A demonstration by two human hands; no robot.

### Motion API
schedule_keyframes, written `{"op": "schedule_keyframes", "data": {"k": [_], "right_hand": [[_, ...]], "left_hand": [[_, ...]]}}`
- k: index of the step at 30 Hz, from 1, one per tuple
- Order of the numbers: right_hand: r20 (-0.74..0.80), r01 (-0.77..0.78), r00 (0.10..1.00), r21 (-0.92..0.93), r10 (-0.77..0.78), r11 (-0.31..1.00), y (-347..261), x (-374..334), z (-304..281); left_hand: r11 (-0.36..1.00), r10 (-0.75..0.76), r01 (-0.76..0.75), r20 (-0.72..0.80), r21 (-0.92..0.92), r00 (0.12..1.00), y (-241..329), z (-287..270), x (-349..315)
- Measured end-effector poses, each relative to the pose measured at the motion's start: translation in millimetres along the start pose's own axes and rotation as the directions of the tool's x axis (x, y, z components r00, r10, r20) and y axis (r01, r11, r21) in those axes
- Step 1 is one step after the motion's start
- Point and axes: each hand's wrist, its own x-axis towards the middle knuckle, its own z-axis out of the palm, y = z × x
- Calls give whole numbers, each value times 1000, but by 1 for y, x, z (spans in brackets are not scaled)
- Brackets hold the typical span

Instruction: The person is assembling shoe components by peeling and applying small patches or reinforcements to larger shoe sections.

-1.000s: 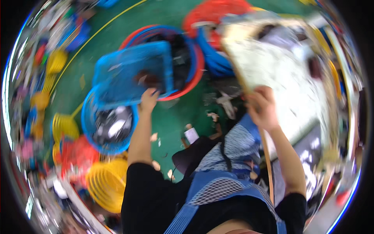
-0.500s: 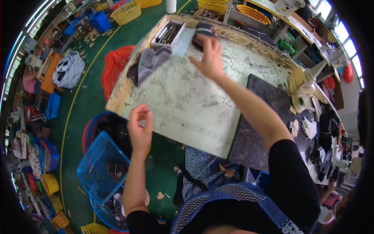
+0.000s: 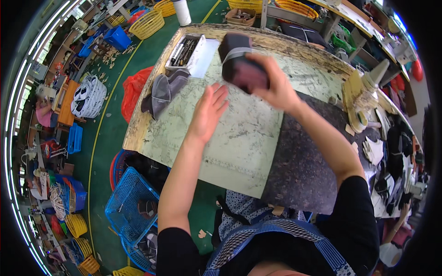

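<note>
My right hand (image 3: pixel 278 87) grips a bundle of dark brown and black cut pieces (image 3: pixel 241 62) with a pale band round it. The bundle is above the far part of the pale worktable (image 3: pixel 235 138) and smeared by motion. My left hand (image 3: pixel 209 112) is open with fingers stretched, to the left of and nearer than the bundle, apart from it and holding nothing. A second bundle of grey and dark pieces (image 3: pixel 168 92) lies at the table's left edge. Beyond it stands a white box (image 3: pixel 199 57) of pen-like tools, beside a pale sheet (image 3: pixel 209 51).
A dark slab (image 3: pixel 304 161) covers the table's right part, with a cream machine (image 3: pixel 359 106) behind it. Blue baskets (image 3: pixel 131 202) stand on the floor at the near left. A red bag (image 3: pixel 133 94) hangs by the left edge. A white cylinder (image 3: pixel 182 13) stands past the far corner.
My right hand has taken hold of the dark bundle and lifted it from the far side, toward me and rightward. My left hand has moved right and forward over the table.
</note>
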Motion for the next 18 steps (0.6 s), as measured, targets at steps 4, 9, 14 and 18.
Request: {"op": "schedule_keyframes", "data": {"k": [4, 9, 14, 18], "right_hand": [[205, -94, 974, -22, 97, 995, -74, -78, -40], [-70, -319, 947, -67, 314, 945, -83, -119, -97], [5, -180, 980, -406, 199, 896, -107, -151, -112], [33, -124, 989, -311, 141, 942, -105, -180, -132]], "left_hand": [[954, -4, -19, 74, 298, 997, -27, 74, -18], [898, -185, 100, 160, 429, 970, -55, 104, -70], [865, -226, 117, 171, 489, 959, -73, 129, -104], [854, -267, 146, 181, 500, 947, -93, 143, -122]]}}
